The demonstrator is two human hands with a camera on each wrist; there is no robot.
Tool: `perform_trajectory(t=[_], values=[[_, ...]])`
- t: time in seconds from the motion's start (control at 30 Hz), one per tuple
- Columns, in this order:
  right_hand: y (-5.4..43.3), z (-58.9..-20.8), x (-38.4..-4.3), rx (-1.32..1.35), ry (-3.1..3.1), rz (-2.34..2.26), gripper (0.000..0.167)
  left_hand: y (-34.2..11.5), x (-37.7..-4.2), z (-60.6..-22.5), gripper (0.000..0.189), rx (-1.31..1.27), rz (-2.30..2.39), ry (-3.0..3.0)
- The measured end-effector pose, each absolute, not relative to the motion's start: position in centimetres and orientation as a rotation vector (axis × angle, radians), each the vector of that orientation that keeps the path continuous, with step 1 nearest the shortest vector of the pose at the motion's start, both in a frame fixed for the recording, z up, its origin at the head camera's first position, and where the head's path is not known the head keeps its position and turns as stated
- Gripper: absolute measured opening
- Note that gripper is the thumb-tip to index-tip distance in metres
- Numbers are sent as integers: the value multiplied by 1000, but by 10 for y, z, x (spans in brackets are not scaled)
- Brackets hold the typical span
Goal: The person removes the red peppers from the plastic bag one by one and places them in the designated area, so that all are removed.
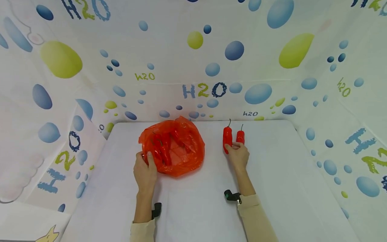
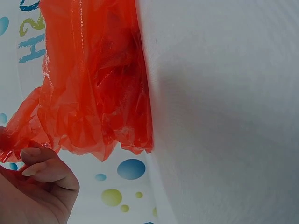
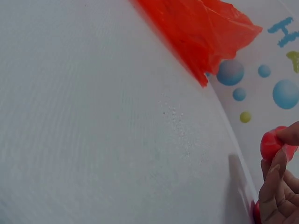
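Two grasps: by left hand (image 1: 145, 173), on rim of red plastic bag (image 1: 196, 148), left of frame centre, red peppers (image 1: 165, 151) inside; by right hand (image 1: 239, 157), on long pepper (image 1: 227, 135), right of centre, second pepper (image 1: 240, 136) just beside.

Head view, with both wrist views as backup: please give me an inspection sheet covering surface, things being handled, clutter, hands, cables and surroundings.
Surface: white tabletop, slightly creased.
Job's things: red plastic bag, mouth open, with red peppers inside; outside it, a held pepper and a second pepper, partly hidden.
Clutter: nothing seen.
Grippers: left hand pinches the bag's edge; right hand grips the held pepper near its lower end.
Cables: nothing seen.
Surroundings: printed sheeting with "H2O" lettering.
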State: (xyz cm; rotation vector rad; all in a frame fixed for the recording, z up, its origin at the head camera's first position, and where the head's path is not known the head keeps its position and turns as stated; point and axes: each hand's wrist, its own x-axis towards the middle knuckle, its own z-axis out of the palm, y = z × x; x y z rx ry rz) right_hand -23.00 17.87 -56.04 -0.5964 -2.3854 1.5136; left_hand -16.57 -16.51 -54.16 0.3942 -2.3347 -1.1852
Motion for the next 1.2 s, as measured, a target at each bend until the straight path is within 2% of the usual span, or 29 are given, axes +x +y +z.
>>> perform_trajectory(t=[0.37,0.9,1.2], values=[[191,-568,-229,-664,-2432,1342,39,-165,-164,-542,47,409,-1193,-2345],[198,-573,-228,-691,-2400,1329,35,-164,-166,-540,47,389,-1172,-2346],[202,-572,-227,-692,-2457,1332,39,-164,-167,-542,48,392,-1184,-2343]])
